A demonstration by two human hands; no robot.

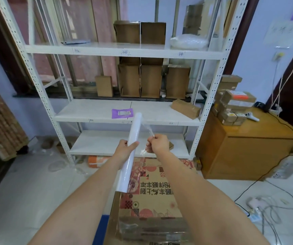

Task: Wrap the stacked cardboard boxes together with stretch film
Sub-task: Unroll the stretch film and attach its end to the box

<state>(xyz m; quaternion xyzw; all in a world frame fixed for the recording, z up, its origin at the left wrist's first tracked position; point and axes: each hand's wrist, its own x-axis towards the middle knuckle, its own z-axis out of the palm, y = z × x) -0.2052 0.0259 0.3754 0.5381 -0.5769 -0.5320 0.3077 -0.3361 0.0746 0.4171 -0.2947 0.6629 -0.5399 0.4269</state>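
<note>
1. Left hand point(124, 147) wraps the long white stretch-film roll point(130, 152) mid-length, roll tilted over the patterned brown cardboard box stack point(152, 195) on the floor.
2. Right hand point(158, 143) pinches the clear bunched film tail point(149, 129).
3. Spread the tail flat first; anchor it on the stack's near corner, keep tension.

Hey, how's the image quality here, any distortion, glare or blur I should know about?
Head view: wide-angle lens bows the shelf uprights outward; soft, even light without hard shadows; glare streaks on the stretch film roll in the left hand; the pulled film at the right hand is nearly transparent; overall slightly soft.
</note>
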